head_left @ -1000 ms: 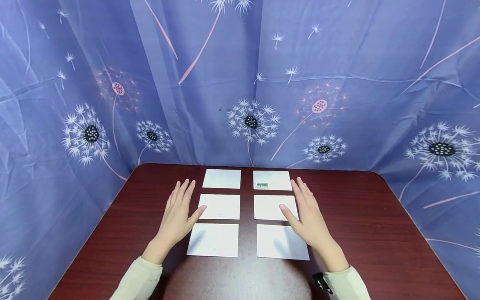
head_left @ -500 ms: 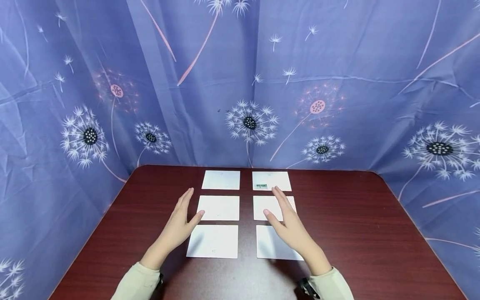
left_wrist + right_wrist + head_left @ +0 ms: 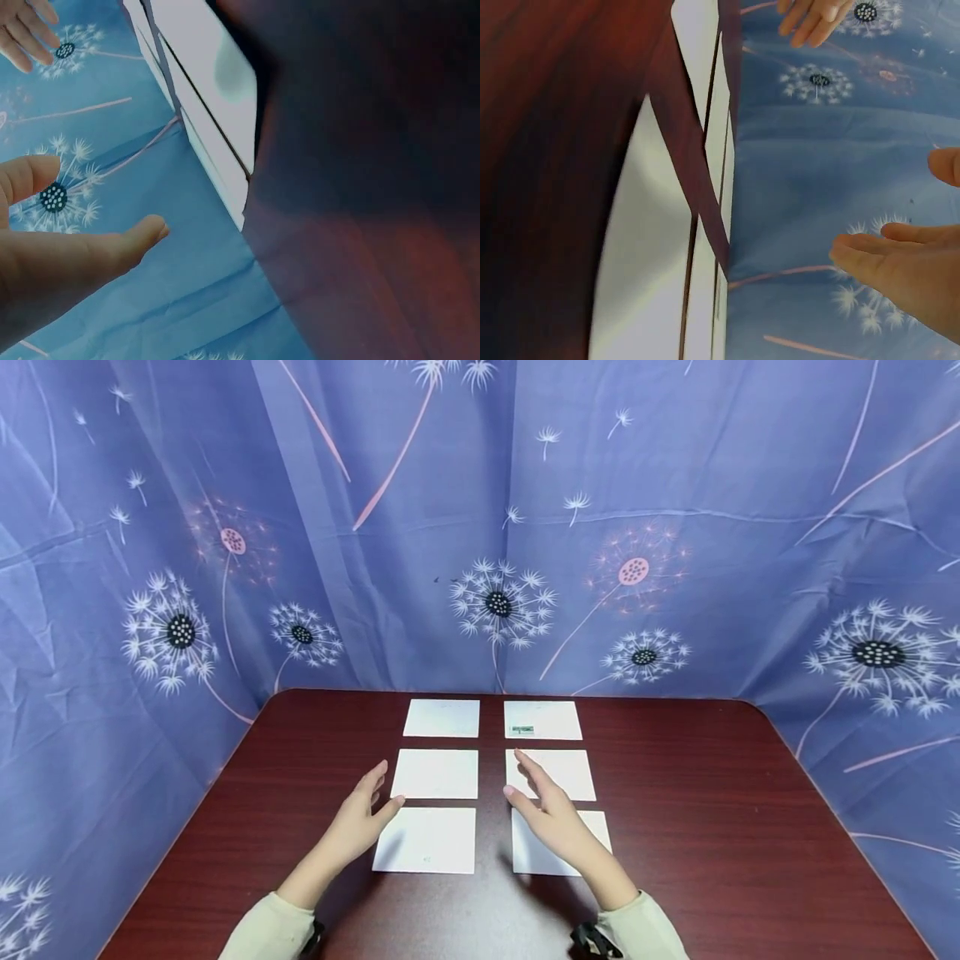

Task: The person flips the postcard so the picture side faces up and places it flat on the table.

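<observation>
Several white cards lie flat on the table in two columns. My left hand [image 3: 354, 821] hovers by the outer edge of the left column, near the front left card [image 3: 426, 841] and the middle left card [image 3: 437, 774]. Its fingers are relaxed and hold nothing. On the other side my right hand [image 3: 553, 820] is over the front right card [image 3: 596, 828] and the middle right card [image 3: 570, 774], thumb apart from the fingers, holding nothing. A small green picture marks the back right card [image 3: 551, 718]. The back left card [image 3: 442, 718] looks plain.
The dark red wooden table [image 3: 697, 827] has rounded far corners. A blue curtain [image 3: 405, 593] with a dandelion print hangs right behind it and along both sides.
My right hand has moved left and toward me, from the right column's outer edge to its inner side. My left hand has drawn slightly toward me, fingers bending a little.
</observation>
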`<action>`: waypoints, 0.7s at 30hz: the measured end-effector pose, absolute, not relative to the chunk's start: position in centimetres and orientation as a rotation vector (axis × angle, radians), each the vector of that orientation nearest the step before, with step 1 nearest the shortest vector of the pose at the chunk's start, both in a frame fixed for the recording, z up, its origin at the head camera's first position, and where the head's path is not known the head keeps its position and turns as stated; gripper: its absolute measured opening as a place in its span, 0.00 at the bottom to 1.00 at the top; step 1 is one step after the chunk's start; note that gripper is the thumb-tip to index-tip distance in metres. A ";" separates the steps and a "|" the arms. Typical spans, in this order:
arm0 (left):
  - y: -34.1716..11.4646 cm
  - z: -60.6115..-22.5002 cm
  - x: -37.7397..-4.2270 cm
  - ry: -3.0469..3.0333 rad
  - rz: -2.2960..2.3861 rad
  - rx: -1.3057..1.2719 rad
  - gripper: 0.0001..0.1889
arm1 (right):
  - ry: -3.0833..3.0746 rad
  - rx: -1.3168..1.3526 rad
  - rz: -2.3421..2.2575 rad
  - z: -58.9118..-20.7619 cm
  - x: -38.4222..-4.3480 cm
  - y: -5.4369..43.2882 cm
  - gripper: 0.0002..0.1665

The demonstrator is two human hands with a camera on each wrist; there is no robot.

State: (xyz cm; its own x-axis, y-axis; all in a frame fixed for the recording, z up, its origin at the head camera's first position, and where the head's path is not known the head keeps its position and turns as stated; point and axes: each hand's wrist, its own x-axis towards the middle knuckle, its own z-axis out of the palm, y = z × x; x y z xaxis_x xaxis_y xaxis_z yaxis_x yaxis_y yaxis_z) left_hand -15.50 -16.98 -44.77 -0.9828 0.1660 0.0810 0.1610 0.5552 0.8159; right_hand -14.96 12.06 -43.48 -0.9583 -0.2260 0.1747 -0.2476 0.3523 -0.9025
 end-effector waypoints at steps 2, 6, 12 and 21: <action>-16.9 -45.0 -15.4 2.725 1.467 0.264 0.34 | -2.563 0.454 1.764 -43.6 -14.9 11.7 0.35; -16.8 -45.4 -15.0 2.653 1.458 0.197 0.35 | -2.563 0.489 1.841 -43.9 -14.8 11.3 0.35; -16.9 -45.5 -14.7 2.569 1.486 0.120 0.35 | -2.583 0.580 1.952 -44.5 -14.8 10.6 0.36; -17.2 -46.2 -14.4 2.514 1.451 0.047 0.37 | -2.690 0.573 2.110 -45.1 -13.9 9.4 0.37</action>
State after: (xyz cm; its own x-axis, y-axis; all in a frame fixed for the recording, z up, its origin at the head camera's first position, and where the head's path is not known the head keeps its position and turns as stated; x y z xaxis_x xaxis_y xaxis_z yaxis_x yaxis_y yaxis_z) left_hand -14.41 -17.20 -46.23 -0.9711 0.1460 -0.1889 -0.0906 0.5068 0.8573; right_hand -13.87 9.40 -45.06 -0.8945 -0.4442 -0.0516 -0.0558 0.2254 -0.9727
